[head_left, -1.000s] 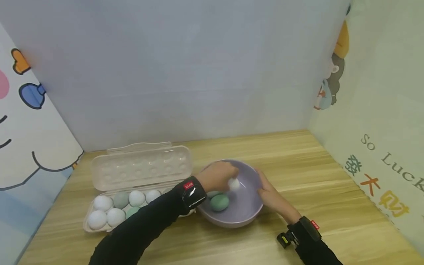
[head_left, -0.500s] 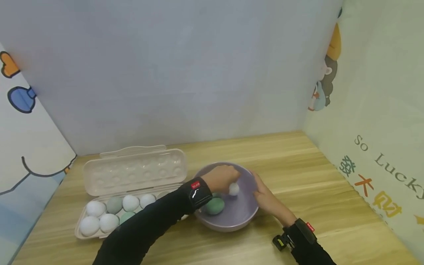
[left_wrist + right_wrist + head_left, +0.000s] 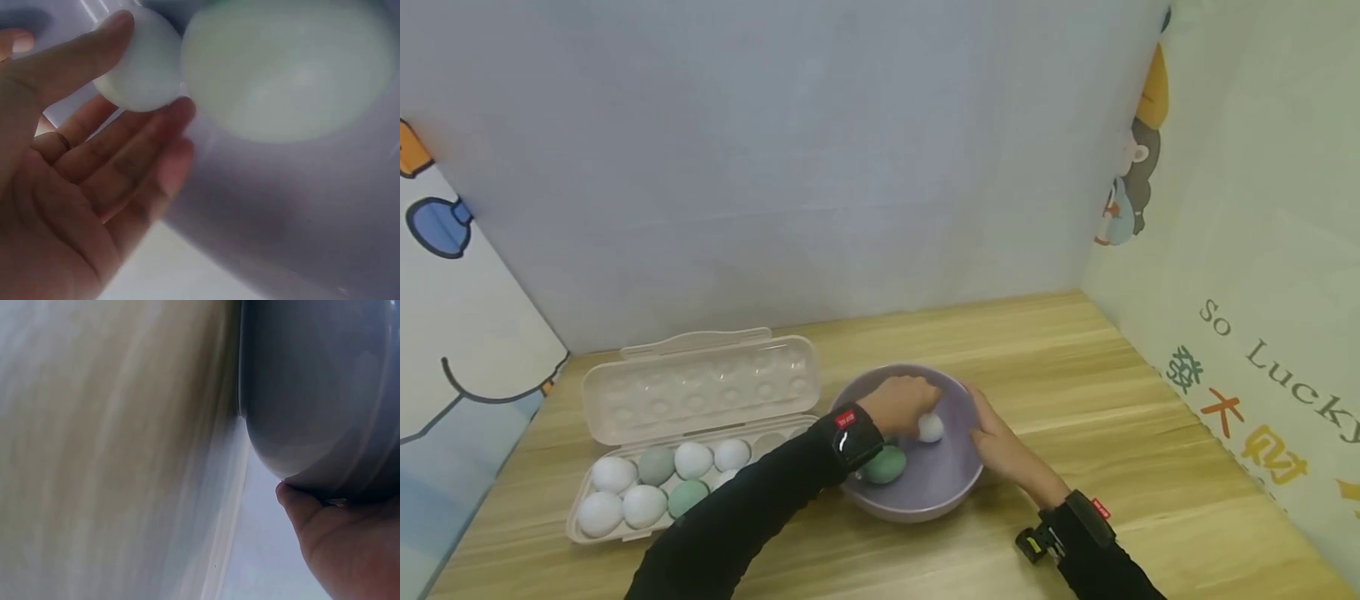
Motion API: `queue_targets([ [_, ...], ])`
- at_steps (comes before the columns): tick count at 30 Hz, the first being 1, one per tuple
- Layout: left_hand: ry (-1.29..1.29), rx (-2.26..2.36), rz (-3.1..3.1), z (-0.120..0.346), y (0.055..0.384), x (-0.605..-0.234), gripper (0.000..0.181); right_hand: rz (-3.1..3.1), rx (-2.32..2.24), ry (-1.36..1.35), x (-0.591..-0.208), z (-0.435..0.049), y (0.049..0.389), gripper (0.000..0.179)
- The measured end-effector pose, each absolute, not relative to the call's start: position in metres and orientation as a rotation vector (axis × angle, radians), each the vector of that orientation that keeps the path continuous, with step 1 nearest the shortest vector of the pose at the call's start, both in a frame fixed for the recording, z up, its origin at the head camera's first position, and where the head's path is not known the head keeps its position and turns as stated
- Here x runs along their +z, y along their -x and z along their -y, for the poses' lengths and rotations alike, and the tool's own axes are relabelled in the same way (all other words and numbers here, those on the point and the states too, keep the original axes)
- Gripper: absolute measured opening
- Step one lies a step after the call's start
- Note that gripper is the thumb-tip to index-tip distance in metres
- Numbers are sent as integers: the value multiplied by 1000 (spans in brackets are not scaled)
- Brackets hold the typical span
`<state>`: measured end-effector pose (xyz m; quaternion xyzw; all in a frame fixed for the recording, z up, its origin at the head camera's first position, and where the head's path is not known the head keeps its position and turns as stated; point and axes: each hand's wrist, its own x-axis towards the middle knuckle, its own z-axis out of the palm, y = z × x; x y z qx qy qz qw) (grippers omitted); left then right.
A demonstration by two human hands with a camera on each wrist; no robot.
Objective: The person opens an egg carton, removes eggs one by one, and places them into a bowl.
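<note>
A purple bowl [image 3: 951,483] stands on the table, tilted or level I cannot tell. Inside it, my left hand [image 3: 898,404] pinches a white egg [image 3: 932,428] between thumb and fingers. The left wrist view shows the thumb over this white egg [image 3: 147,69], with the fingers below it. A green egg [image 3: 884,465] lies in the bowl by the left wrist; another behind it is mostly hidden. My right hand [image 3: 1007,446] holds the bowl's right side. In the right wrist view its thumb [image 3: 300,506] presses against the outer wall of the bowl [image 3: 306,394].
An open plastic egg carton [image 3: 700,392] sits left of the bowl with its lid folded back. Several white and green eggs fill its left part; the left sleeve [image 3: 745,508] covers some of it. Printed cloth walls [image 3: 820,150] enclose the table [image 3: 1060,358] at back and sides.
The head view has shifted, so the carton and bowl appear farther left. Within the bowl, the left hand and white egg have moved slightly right. The right hand keeps its hold on the bowl.
</note>
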<state>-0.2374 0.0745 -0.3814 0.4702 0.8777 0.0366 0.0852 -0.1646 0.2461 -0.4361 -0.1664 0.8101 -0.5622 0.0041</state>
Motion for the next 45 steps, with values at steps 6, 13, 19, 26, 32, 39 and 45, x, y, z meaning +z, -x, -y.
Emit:
queue_targets([
  [6,-1345,-36,-2696,-69,234,-384,35,-2556,-1739,551,-442,-242,168,68],
  [13,-1451,81,-2795,-49,220,-354,24,-2547,-1683,543,-439,-240,166,68],
  [19,-1458,339,-2913,-1,211,-324,13,-2582,-1655,544,-434,-242,168,69],
  [26,-1339,284,-3012,73,200,-331,20,-2590,-1667,531,-428,-246,165,68],
  [32,-1090,293,-2755,103,187,-357,36,-2617,-1670,506,-430,-254,161,68],
  [39,-1135,284,-2705,109,183,-374,34,-2606,-1672,487,-432,-255,159,65],
  [45,-1255,196,-2726,115,179,-380,24,-2560,-1695,512,-433,-246,160,64],
])
